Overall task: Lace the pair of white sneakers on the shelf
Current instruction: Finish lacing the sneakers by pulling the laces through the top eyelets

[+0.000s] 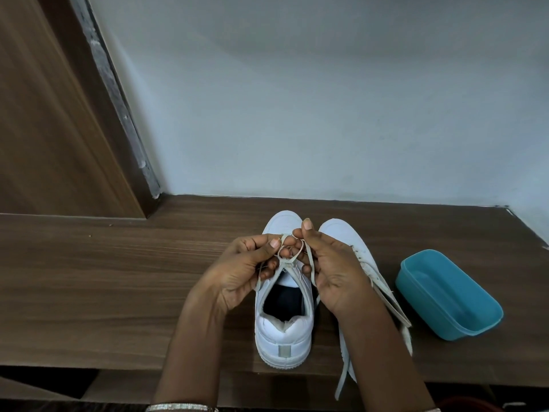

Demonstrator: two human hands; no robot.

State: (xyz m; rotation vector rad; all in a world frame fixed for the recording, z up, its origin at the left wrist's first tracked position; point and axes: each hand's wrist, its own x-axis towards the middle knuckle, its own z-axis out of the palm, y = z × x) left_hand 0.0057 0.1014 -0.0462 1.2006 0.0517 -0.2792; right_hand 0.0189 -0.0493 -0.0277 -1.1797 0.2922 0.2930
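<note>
Now: fingers [274,243] of the left hand [243,266] curled, thumb and forefinger pinching one small loop of the lace [289,257]. Right hand [332,272] also curled, pinching the other loop, with a free strand running down across its palm toward 6 o'clock. The loops meet just above a knot at the top eyelets. Judgement: this is the bow-tying step.

The laced sneaker [283,331] stands upright on the shelf [118,278], toe at 12 o'clock, heel at 6 o'clock near the front edge. The second sneaker [341,233] is just beside it at 3 o'clock, largely hidden behind the right forearm. Its loose lace [344,379] trails off the shelf edge toward 5 o'clock, so it appears unfinished. How many of its eyelets are threaded, I cannot tell.

Handling: the lace is flat, soft and limp and holds no shape of its own. The loops should be pinched close to the knot, near their bases, and pulled apart evenly or they will slip out. The sneaker looks light with a stiff sole and may slide on the smooth shelf when pulled. If it needs steadying, hold it at the collar or heel.

Further out, a blue tub [448,295] sits at 3 o'clock, well apart from the hands. A pale wall [297,114] stands at 12 o'clock
</note>
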